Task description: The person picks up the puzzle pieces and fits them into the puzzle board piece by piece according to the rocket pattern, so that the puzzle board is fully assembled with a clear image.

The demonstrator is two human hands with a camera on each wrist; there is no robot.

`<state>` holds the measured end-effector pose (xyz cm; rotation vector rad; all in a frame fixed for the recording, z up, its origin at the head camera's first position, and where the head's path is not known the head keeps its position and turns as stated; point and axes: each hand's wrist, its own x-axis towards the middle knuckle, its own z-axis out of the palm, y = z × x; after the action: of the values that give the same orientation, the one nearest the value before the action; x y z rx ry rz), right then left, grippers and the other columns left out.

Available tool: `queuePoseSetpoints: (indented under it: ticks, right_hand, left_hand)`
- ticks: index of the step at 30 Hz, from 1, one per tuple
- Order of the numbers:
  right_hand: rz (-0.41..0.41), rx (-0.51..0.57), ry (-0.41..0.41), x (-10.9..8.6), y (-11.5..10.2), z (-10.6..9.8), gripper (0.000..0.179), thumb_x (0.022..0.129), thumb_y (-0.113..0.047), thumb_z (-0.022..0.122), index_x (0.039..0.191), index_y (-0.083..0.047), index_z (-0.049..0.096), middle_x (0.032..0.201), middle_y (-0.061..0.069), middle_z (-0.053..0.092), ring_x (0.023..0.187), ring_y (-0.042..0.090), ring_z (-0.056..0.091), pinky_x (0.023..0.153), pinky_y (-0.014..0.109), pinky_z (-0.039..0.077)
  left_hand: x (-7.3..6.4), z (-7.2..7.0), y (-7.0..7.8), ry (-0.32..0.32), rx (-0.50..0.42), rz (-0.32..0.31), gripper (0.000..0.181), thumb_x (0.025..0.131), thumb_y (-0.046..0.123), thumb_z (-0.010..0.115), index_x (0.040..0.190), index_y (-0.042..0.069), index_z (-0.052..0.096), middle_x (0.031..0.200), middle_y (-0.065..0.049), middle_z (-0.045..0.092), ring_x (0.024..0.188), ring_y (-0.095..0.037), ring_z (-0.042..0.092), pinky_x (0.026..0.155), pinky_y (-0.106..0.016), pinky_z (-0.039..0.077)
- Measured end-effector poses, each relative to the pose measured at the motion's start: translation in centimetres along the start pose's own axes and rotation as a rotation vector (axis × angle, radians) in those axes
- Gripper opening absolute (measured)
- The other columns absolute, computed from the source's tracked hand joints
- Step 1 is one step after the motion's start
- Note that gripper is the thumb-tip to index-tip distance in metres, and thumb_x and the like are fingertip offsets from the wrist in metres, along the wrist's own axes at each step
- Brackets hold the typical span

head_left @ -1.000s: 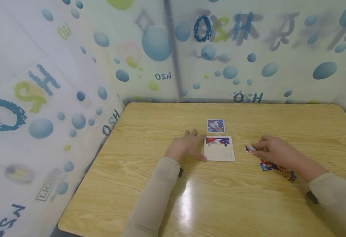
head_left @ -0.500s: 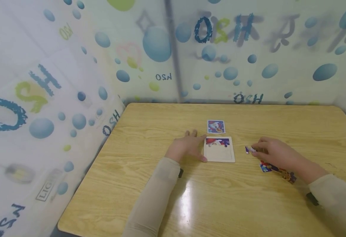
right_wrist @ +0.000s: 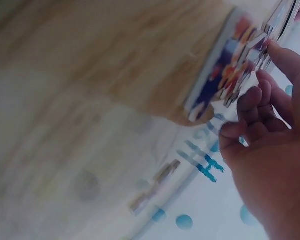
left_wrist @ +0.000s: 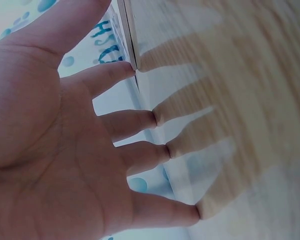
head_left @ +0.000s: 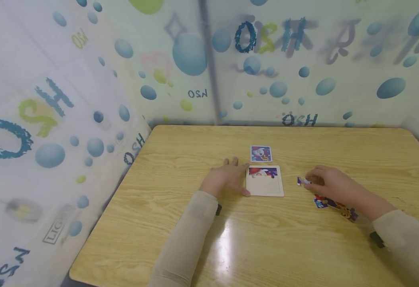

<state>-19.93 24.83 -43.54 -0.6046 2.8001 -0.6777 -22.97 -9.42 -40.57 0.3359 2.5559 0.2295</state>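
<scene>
A square white puzzle board (head_left: pixel 265 187) lies on the table, its top strip filled with red, white and purple jigsaw pieces (head_left: pixel 263 172). My left hand (head_left: pixel 227 177) is spread at its left side, with thumb and index finger against its edge; in the left wrist view the other fingertips (left_wrist: pixel 161 151) touch the tabletop. Farther right, my right hand (head_left: pixel 331 183) pinches a small white and purple jigsaw piece (head_left: pixel 301 181) low over the table, its fingers curled and partly hiding the piece. More loose pieces (head_left: pixel 346 212) lie under and beside that hand.
Just beyond the board lies a square picture card (head_left: pixel 261 153) showing a white character in red. The right wrist view catches a separate piece (right_wrist: pixel 155 189) on the wooden table (head_left: pixel 180 151). Walls with blue bubble prints stand behind and at the left.
Both hands stay nearly in place. My right fingers shift slightly round the small jigsaw piece, which turns a little; the board has not moved.
</scene>
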Motion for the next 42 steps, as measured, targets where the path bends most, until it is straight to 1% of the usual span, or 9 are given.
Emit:
queuePoseSetpoints:
  ticks: [4, 10, 15, 21, 25, 29, 34, 39, 42]
  right_hand:
    - [0.007, 0.022, 0.01, 0.5, -0.7, -0.4, 0.04, 0.101, -0.036, 0.074, 0.124, -0.003, 0.071, 0.105, 0.006, 0.071, 0.083, 0.013, 0.059, 0.068, 0.031, 0.054]
    - [-0.032, -0.012, 0.004, 2.3, -3.4, -0.7, 0.036, 0.101, -0.038, 0.074, 0.12, -0.007, 0.073, 0.101, 0.002, 0.072, 0.076, 0.011, 0.056, 0.065, 0.029, 0.049]
    - [-0.043, 0.065, -0.021, 4.2, -5.8, -0.3, 0.032, 0.102, -0.032, 0.074, 0.12, -0.006, 0.071, 0.101, 0.003, 0.072, 0.078, 0.014, 0.056, 0.064, 0.029, 0.049]
    - [-0.063, 0.127, -0.01, 6.2, -7.9, 1.0, 0.026, 0.1, -0.026, 0.075, 0.115, -0.004, 0.072, 0.097, 0.005, 0.07, 0.08, 0.016, 0.057, 0.066, 0.028, 0.05]
    - [-0.085, 0.145, -0.016, 7.0, -8.8, 1.9, 0.024, 0.099, -0.024, 0.075, 0.111, -0.004, 0.073, 0.089, 0.004, 0.069, 0.077, 0.016, 0.057, 0.066, 0.028, 0.049]
    - [-0.082, 0.143, -0.029, 7.7, -9.2, 2.6, 0.023, 0.098, -0.024, 0.076, 0.111, -0.005, 0.074, 0.085, 0.003, 0.067, 0.075, 0.015, 0.056, 0.066, 0.028, 0.048]
    - [-0.085, 0.14, -0.054, 8.3, -9.7, 3.1, 0.023, 0.098, -0.023, 0.077, 0.112, -0.005, 0.075, 0.088, 0.004, 0.07, 0.078, 0.015, 0.058, 0.069, 0.029, 0.052]
    - [-0.07, 0.132, -0.082, 8.6, -10.1, 3.5, 0.025, 0.098, -0.024, 0.076, 0.116, -0.006, 0.075, 0.095, 0.004, 0.074, 0.083, 0.016, 0.062, 0.076, 0.03, 0.057]
    - [-0.063, 0.131, -0.091, 8.7, -10.1, 3.7, 0.023, 0.099, -0.023, 0.076, 0.114, -0.006, 0.076, 0.096, 0.004, 0.074, 0.083, 0.016, 0.062, 0.077, 0.031, 0.058]
  left_hand:
    - [0.0, 0.0, 0.0, -0.003, 0.004, 0.0, 0.11, 0.083, 0.064, 0.083, 0.17, 0.043, 0.019, 0.182, -0.005, 0.0, 0.169, -0.037, -0.001, 0.126, -0.081, 0.014]
    - [0.2, 0.1, 0.0, 0.002, 0.01, 0.01, 0.11, 0.084, 0.064, 0.082, 0.17, 0.042, 0.018, 0.182, -0.006, 0.0, 0.168, -0.038, -0.001, 0.125, -0.082, 0.014]
    - [0.2, 0.1, -0.1, -0.004, 0.012, 0.002, 0.109, 0.084, 0.065, 0.082, 0.17, 0.043, 0.019, 0.182, -0.005, 0.0, 0.169, -0.038, -0.001, 0.125, -0.082, 0.015]
    - [0.3, 0.1, -0.1, -0.006, 0.019, 0.0, 0.107, 0.084, 0.068, 0.08, 0.17, 0.043, 0.02, 0.182, -0.005, 0.001, 0.169, -0.039, -0.001, 0.125, -0.082, 0.017]
    - [0.3, 0.1, 0.0, -0.007, 0.032, -0.004, 0.107, 0.084, 0.069, 0.079, 0.17, 0.044, 0.02, 0.182, -0.005, 0.001, 0.169, -0.038, 0.0, 0.125, -0.082, 0.019]
    - [0.2, 0.1, 0.0, 0.003, 0.038, 0.006, 0.108, 0.084, 0.068, 0.08, 0.17, 0.043, 0.02, 0.182, -0.006, 0.002, 0.169, -0.039, 0.0, 0.124, -0.082, 0.02]
    - [0.2, 0.1, -0.1, 0.02, 0.04, 0.012, 0.108, 0.084, 0.067, 0.081, 0.17, 0.042, 0.021, 0.182, -0.007, 0.003, 0.168, -0.04, 0.002, 0.124, -0.081, 0.021]
    - [0.1, 0.1, -0.1, 0.019, 0.04, 0.006, 0.107, 0.084, 0.067, 0.081, 0.17, 0.042, 0.021, 0.182, -0.007, 0.004, 0.169, -0.039, 0.002, 0.124, -0.081, 0.022]
    - [0.1, 0.1, 0.0, 0.017, 0.041, 0.005, 0.107, 0.084, 0.067, 0.081, 0.17, 0.043, 0.022, 0.182, -0.007, 0.004, 0.169, -0.039, 0.003, 0.124, -0.081, 0.023]
